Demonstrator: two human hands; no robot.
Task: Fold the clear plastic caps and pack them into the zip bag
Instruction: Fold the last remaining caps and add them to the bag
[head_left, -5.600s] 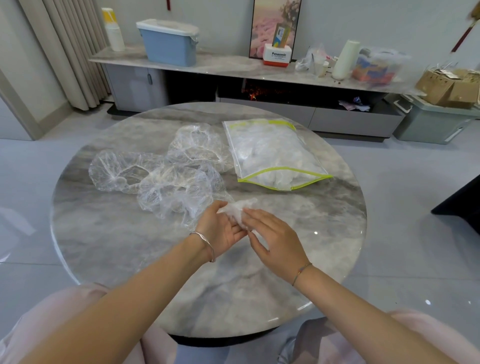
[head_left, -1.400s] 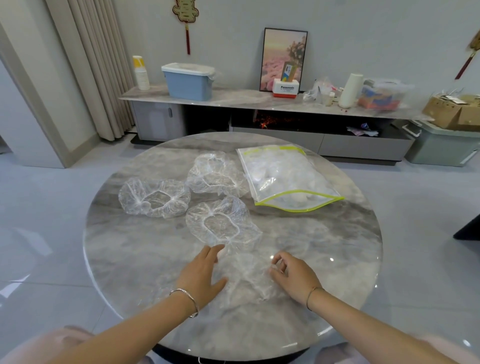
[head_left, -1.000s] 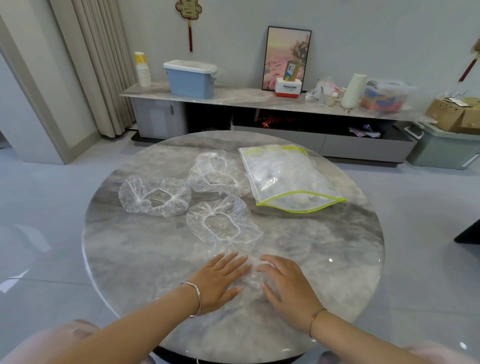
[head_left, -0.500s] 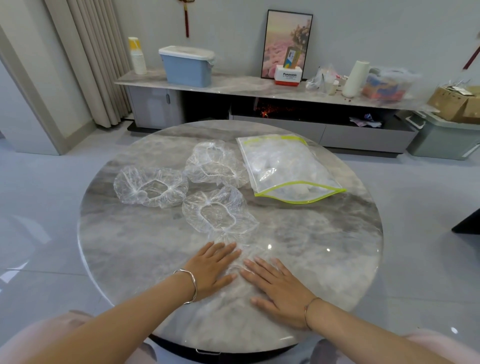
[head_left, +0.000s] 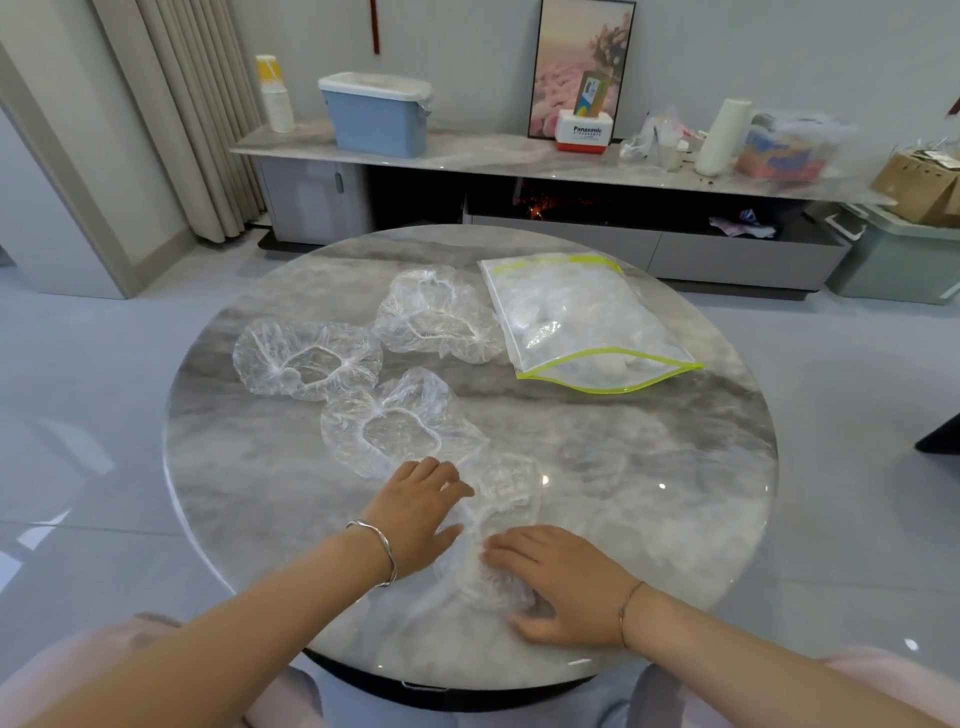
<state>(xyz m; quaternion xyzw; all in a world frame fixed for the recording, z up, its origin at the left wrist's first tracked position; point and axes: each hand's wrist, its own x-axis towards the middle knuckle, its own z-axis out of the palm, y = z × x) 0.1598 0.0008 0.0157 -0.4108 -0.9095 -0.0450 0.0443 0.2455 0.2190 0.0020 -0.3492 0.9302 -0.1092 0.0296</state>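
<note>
My left hand (head_left: 415, 512) and right hand (head_left: 563, 584) lie spread, pressing one cap (head_left: 506, 493) flat at lower centre. The slick plastic could slide on the tabletop (head_left: 649, 467), spoiling the fold.

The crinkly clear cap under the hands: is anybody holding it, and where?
Not lifted. The right hand presses flat on the cap at its near end; the left hand rests on its left side. Whether those fingers pinch it can't be told.

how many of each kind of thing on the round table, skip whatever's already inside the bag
clear plastic caps: 4
zip bag: 1
total: 5
</note>
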